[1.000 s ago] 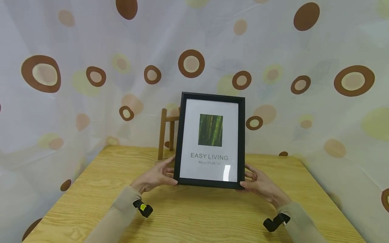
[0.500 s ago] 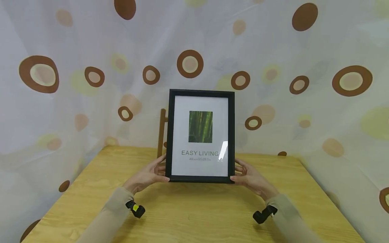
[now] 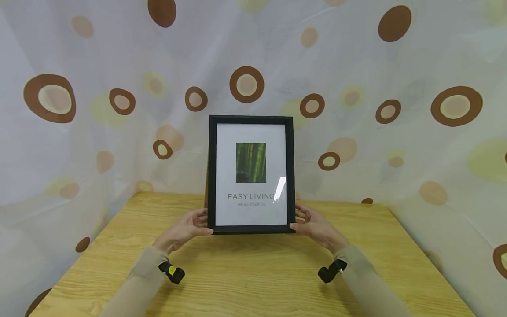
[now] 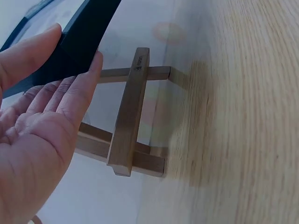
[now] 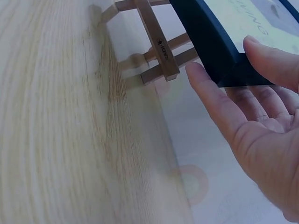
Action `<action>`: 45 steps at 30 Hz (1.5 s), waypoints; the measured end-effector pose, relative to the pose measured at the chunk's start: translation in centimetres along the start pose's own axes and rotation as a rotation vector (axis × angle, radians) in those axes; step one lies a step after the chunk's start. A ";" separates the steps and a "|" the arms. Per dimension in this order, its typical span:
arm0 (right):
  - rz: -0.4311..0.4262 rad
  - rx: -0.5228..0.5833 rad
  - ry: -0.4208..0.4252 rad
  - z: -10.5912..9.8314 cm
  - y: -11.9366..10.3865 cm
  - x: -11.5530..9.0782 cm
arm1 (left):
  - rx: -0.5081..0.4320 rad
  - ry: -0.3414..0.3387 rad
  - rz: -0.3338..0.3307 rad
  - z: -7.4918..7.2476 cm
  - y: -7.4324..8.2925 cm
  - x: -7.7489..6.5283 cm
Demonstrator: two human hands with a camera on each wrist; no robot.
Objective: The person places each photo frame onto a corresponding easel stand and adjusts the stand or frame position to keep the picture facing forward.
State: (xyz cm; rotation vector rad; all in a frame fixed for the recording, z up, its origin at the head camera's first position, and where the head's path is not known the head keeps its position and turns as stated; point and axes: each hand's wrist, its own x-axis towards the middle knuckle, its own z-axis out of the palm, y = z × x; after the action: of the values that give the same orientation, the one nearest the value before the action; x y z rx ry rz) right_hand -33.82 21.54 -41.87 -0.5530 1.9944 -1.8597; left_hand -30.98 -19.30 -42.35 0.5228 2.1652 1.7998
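A black picture frame (image 3: pixel 251 215) with a bamboo picture and the words EASY LIVING stands nearly upright in the head view. My left hand (image 3: pixel 183 230) grips its lower left corner, thumb on the front and fingers behind. At the lower right corner, my right hand (image 3: pixel 320 230) holds it the same way. Behind the frame is a small wooden easel (image 4: pixel 128 112), almost wholly hidden in the head view. Both wrist views show its front ledge (image 5: pixel 159 42) and feet on the table, with the frame's lower edge raised above the ledge.
The light wooden table (image 3: pixel 253 281) reaches back to a pale curtain (image 3: pixel 356 53) with brown and yellow circles. The curtain also runs along both sides. A black wrist camera (image 3: pixel 172 271) sits on the left sleeve, another camera (image 3: pixel 332 270) on the right.
Both hands have carried the picture frame left and slightly up in the head view, and its tilt has straightened. It now covers nearly all of the easel, whose left side showed before.
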 end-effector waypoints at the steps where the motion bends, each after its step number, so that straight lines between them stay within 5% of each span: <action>1: 0.004 -0.009 0.006 0.1 0.0 0.3 | -0.002 0.010 0.001 -0.2 -0.1 0.0; 15: -0.008 -0.064 0.011 0.3 1.1 3.5 | 0.011 0.065 0.051 -1.8 -1.2 -0.1; 28: -0.036 -0.076 0.039 1.2 1.3 6.6 | 0.080 0.209 -0.007 -3.2 -1.9 0.0; 36: -0.066 -0.029 0.037 1.7 1.2 8.1 | 0.046 0.276 0.036 -3.9 -2.2 0.6; 45: -0.083 -0.041 0.151 2.5 0.8 10.0 | 0.059 0.314 0.047 -4.3 -2.1 1.3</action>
State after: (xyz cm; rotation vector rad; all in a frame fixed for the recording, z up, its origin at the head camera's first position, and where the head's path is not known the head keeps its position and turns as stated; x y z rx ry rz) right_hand -41.14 14.34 -42.75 -0.5292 2.1400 -1.9668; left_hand -34.22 -22.85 -43.60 0.3231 2.4343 1.9600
